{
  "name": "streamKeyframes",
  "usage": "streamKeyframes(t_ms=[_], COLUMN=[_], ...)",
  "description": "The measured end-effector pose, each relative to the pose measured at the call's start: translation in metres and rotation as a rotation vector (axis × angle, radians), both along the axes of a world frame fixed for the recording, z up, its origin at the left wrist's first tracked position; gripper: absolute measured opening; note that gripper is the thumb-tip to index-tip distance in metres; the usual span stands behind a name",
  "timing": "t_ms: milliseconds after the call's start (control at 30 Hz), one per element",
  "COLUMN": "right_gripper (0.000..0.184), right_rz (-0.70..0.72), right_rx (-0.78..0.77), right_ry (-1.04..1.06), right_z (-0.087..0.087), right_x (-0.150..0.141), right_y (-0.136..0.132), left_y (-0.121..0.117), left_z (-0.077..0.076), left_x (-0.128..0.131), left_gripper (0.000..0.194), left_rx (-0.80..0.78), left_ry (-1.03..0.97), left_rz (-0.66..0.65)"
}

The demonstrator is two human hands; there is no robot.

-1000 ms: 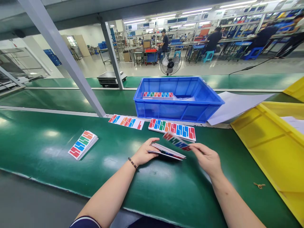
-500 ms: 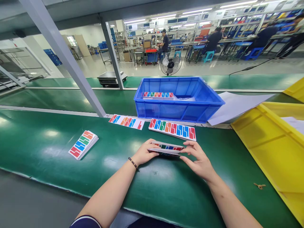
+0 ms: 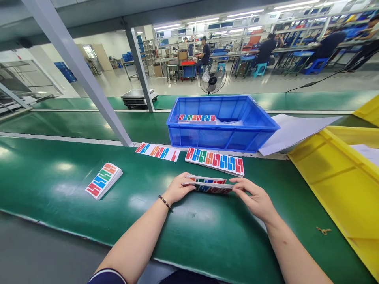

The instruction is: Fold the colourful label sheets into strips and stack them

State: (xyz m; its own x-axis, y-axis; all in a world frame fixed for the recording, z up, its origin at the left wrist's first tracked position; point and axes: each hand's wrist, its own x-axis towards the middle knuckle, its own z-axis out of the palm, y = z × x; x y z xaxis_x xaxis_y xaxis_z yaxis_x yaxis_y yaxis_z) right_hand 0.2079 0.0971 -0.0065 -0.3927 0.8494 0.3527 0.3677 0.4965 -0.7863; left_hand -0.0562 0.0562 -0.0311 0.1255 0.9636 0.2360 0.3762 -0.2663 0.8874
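Observation:
My left hand (image 3: 180,189) is closed on the left end of several long printed cards (image 3: 214,189), tilted up on edge above the green surface. Coloured shapes in red, blue and green show on them, and a gap parts the front card from those behind. At the other end, my right hand (image 3: 251,197) pinches the front card between thumb and fingers. Just beyond lies a neat stack of similar cards (image 3: 214,161). Left of that stack is a flat strip with coloured shapes and white gaps (image 3: 157,152). A shorter card pile (image 3: 103,180) rests farther left.
A blue bin (image 3: 222,136) holding more printed cards (image 3: 197,118) stands behind the stack. White sheets (image 3: 296,130) and a yellow bin (image 3: 334,177) are at the right. A rubber band (image 3: 323,230) lies near it. A metal post (image 3: 79,71) slants across the left.
My right hand has moved slightly right and drawn the front card with it. The front card's printed face now shows more. The piles on the table have stayed put.

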Motion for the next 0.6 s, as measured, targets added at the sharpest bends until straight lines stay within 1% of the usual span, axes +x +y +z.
streamKeyframes(t_ms=[33,100,167,200,233,267,300,367,433,500,600], right_gripper=[0.018,0.016,0.016,0.018,0.019,0.02,0.021,0.021,0.022,0.024,0.028], right_rz=[-0.043,-0.206,-0.423,-0.509,-0.56,-0.572,-0.548,-0.41,-0.236,-0.104,-0.029], right_rx=[-0.039,-0.075,-0.028,0.0,0.016,0.019,0.009,-0.045,-0.094,-0.131,-0.155], right_ry=[0.058,0.236,0.468,0.564,0.621,0.635,0.603,0.453,0.304,0.209,0.199], right_z=[0.001,0.002,0.004,0.005,0.005,0.005,0.004,0.001,-0.002,-0.004,-0.001], right_x=[0.004,0.012,0.019,0.02,0.02,0.019,0.016,0.007,-0.003,-0.01,-0.012], right_y=[0.002,0.006,0.01,0.011,0.012,0.012,0.01,0.006,0.001,-0.004,-0.005], left_y=[0.0,0.001,0.001,0.001,0.001,0.001,0.0,-0.001,-0.002,-0.003,-0.003], left_z=[0.0,-0.001,-0.002,-0.003,-0.003,-0.004,-0.004,-0.003,-0.002,-0.001,0.0], left_x=[-0.001,-0.002,-0.003,-0.003,-0.003,-0.003,-0.003,-0.001,0.002,0.004,0.005], left_gripper=[0.015,0.014,0.013,0.012,0.012,0.011,0.011,0.01,0.009,0.01,0.012], left_rx=[0.0,-0.001,-0.003,-0.008,-0.011,-0.009,-0.002,0.024,0.046,0.048,0.033], left_ry=[0.001,-0.001,-0.014,-0.022,-0.031,-0.04,-0.048,-0.064,-0.074,-0.076,-0.057], left_rz=[0.01,0.025,0.017,0.002,-0.021,-0.05,-0.084,-0.128,-0.12,-0.091,-0.087])
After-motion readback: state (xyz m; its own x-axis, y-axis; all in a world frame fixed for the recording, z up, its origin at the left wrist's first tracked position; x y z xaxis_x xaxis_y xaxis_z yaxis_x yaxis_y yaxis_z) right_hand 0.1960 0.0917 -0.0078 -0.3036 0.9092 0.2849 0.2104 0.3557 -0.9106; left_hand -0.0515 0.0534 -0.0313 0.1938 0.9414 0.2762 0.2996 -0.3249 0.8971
